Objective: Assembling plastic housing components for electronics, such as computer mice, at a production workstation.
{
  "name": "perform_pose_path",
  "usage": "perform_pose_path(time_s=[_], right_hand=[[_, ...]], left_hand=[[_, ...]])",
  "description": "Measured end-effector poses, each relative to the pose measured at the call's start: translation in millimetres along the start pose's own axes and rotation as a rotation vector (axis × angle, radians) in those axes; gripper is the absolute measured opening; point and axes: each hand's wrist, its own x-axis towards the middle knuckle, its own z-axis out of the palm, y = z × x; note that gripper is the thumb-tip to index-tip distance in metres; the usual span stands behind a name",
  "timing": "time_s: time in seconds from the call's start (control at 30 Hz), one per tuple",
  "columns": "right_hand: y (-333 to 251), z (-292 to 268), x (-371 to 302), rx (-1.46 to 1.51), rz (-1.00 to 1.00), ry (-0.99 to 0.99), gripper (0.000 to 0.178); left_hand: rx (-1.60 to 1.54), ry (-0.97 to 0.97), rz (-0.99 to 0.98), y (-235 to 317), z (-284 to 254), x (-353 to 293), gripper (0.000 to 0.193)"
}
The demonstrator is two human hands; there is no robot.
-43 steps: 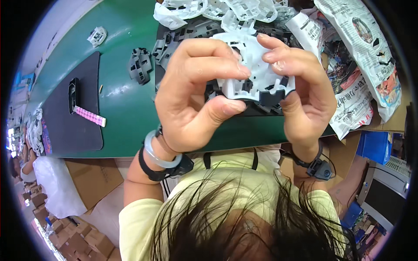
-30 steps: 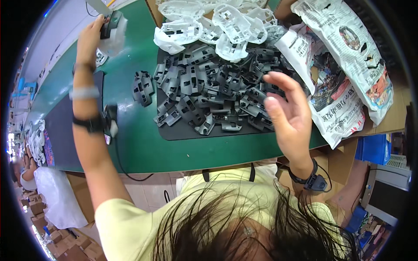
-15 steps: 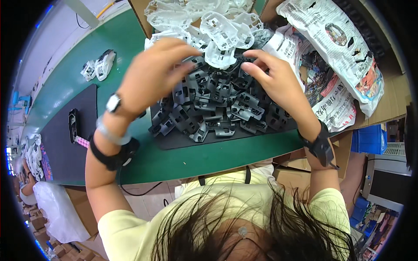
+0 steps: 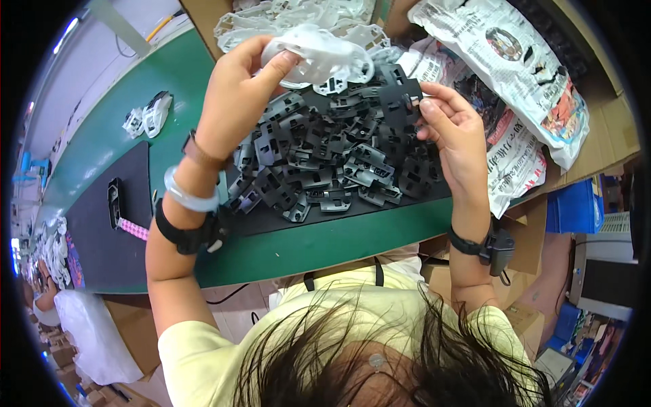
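Lying at nine o'clock on the green desk, a dark mat carries a small black part, with a few white pieces up at ten o'clock. The left hand pinches a white plastic part between thumb and fingers at twelve o'clock, above the heap of black plastic parts at centre. The right hand, at two o'clock, pinches a black cross-shaped part at its fingertips, just over the heap. Crumpled newspaper lies towards two o'clock beyond it.
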Motion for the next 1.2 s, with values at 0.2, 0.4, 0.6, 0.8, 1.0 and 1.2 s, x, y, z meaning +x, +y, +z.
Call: perform_pose_path(time_s=[0.2,0.4,0.6,0.8,1.0,1.2], right_hand=[[-13.3,53.6,-14.2,0.491,-0.066,-0.159,0.025],[-22.8,62.7,-6.2,-0.029,-0.555,-0.405,0.022],[-17.8,79.1,-11.6,-0.533,-0.619,0.027,0.032],[-11.1,72.8,-35.5,-0.400,-0.345,-0.004,0.030],[-29.0,62.5,-20.3,-0.527,-0.810,-0.107,0.022],[-34.2,92.5,-15.0,-0.756,-0.841,-0.240,0.029]], left_hand=[[-1.056,-0.063,-0.176,30.8,32.5,-68.5,0.060],[-1.159,-0.279,-0.214,30.4,36.7,-85.4,0.071],[-1.065,-0.095,-0.333,33.5,47.2,-88.9,0.089],[-1.138,0.085,-0.185,34.4,53.9,-90.2,0.049],[-0.857,0.054,-0.125,21.3,51.0,-91.7,0.041],[-0.838,0.017,-0.032,18.1,51.1,-95.2,0.041]])
